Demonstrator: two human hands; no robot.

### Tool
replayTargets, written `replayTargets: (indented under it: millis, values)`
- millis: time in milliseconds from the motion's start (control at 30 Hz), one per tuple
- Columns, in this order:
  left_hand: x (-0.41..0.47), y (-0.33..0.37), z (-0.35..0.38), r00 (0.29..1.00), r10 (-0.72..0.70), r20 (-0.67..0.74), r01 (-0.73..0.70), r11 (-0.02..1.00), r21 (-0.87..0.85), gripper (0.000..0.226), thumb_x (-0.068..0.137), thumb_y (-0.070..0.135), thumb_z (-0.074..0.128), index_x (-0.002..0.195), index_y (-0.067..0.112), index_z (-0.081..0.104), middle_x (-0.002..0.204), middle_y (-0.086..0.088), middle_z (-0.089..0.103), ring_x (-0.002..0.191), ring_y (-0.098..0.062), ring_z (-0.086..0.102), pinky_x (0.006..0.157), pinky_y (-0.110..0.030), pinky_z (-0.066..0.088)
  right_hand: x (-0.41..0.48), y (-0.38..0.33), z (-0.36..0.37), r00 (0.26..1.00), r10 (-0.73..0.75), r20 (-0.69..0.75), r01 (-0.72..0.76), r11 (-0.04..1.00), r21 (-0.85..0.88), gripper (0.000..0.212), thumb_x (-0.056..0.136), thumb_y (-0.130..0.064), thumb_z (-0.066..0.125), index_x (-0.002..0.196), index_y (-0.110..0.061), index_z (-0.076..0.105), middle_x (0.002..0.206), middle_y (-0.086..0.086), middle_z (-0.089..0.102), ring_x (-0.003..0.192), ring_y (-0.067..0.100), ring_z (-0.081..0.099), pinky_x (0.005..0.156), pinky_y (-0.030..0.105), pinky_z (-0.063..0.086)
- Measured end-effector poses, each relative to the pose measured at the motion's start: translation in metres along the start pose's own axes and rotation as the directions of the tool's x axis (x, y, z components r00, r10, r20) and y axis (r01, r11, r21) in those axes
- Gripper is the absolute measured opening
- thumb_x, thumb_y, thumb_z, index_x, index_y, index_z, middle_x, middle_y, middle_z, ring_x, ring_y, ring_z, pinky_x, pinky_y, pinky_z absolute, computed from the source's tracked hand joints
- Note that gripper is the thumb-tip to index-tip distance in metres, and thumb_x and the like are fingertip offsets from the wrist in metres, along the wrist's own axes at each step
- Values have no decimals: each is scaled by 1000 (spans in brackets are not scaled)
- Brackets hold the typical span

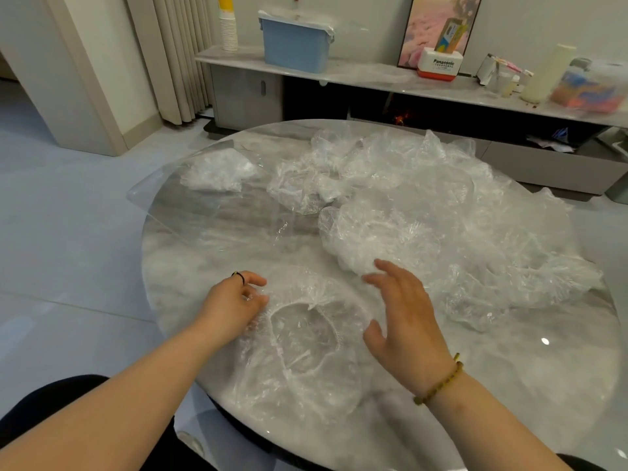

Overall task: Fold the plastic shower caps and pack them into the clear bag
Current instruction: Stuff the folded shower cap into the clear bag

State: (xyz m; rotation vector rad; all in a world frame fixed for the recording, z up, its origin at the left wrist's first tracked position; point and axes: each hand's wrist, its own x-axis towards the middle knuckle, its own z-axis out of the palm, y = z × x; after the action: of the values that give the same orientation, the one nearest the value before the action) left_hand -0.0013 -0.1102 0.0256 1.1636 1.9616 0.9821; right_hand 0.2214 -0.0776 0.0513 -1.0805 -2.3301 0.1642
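On the near part of the round table (pixel 509 385), one shower cap (pixel 306 338) lies spread flat between the two hands. The left hand (pixel 234 305) pinches the cap's left rim with curled fingers. The right hand (pixel 404 317) is open, fingers straight and spread over the right rim; whether it touches the plastic I cannot tell. Farther off lie a pile of loose caps (pixel 424 205) and the clear bag (pixel 204 202).

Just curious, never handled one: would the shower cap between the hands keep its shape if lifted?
Probably not: the shower cap is thin crinkled film, so it should sag. Likely very light, and apt to slide on the glossy table.
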Motion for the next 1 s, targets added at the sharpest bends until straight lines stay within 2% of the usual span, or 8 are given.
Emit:
replayTargets:
  millis: [133, 200, 367, 567, 633, 733, 867, 1000]
  values:
    - [-1, -2, 2, 998, 64, -27, -60, 989, 138, 22, 85, 12, 63, 76, 25, 47, 83, 5, 50, 61, -15, 47, 54, -18, 37, -6, -25, -15, 709, -170, 684, 89, 984, 153, 59, 66, -53, 60, 122, -40, 44, 145, -9, 31, 139, 10, 5, 111, 32, -5]
    - [-3, -2, -1, 993, 113, 19, -114, 962, 247, 17, 86, 17, 63, 85, 23, 47, 94, 8, 45, 67, -12, 45, 63, -20, 34, -12, -23, -4, 607, -130, 784, 173, 985, 29, 64, 72, -46, 69, 129, -33, 43, 149, -10, 22, 141, 10, -4, 111, 36, -13]
    - [-5, -2, -9, 973, 201, 118, -229, 912, 341, 20, 84, 18, 66, 102, 21, 58, 124, 11, 33, 108, -9, 45, 88, -13, 30, -15, -22, 28, 823, -312, 474, 364, 931, -18, 23, 61, -42, 44, 60, -36, 66, 77, -21, 65, 83, 8, 67, 81, 27, 54]
    - [-27, 14, -25, 892, 253, 374, -264, 964, -22, 16, 77, 40, 69, 90, 38, 59, 103, 25, 57, 93, 25, 48, 78, 1, 32, -9, -20, 23, 869, 102, 485, -338, 838, 429, 32, 76, -43, 45, 54, -21, 46, 47, -12, 43, 51, -1, 43, 55, 14, 32]
    - [-33, 15, -34, 832, 205, 516, -244, 970, 9, 73, 42, 80, 65, 104, 47, 49, 115, 32, 49, 102, 28, 43, 81, 5, 31, -2, -15, 19, 817, 241, 524, -530, 672, 517, 46, 90, -17, 53, 46, -21, 43, 38, -13, 36, 42, -2, 35, 48, 12, 27]
    - [-34, 10, -31, 781, 58, 622, -231, 952, 202, 96, 43, 74, 72, 126, 48, 32, 132, 28, 36, 118, 15, 38, 87, 4, 28, 4, -3, 18, 709, 387, 589, -704, 440, 558, 46, 94, -17, 49, 49, -20, 56, 56, -9, 50, 55, 2, 46, 51, 9, 37]
    - [-22, 2, -4, 935, 129, 329, -197, 963, 184, 21, 85, 21, 64, 104, 25, 55, 111, 12, 58, 87, 10, 52, 72, 4, 35, 10, 1, 27, 589, 492, 641, -787, 168, 594, 21, 93, -40, 46, 88, -23, 59, 112, 3, 61, 112, 25, 55, 99, 40, 44]
    - [-13, 3, 7, 979, 78, 188, -118, 970, 211, 35, 91, 27, 55, 57, 21, 46, 56, 11, 47, 58, -7, 45, 54, -16, 33, 14, 0, 25, 627, 545, 557, -751, 230, 619, 16, 92, -36, 49, 91, -20, 54, 87, -7, 55, 75, 4, 58, 62, 18, 48]
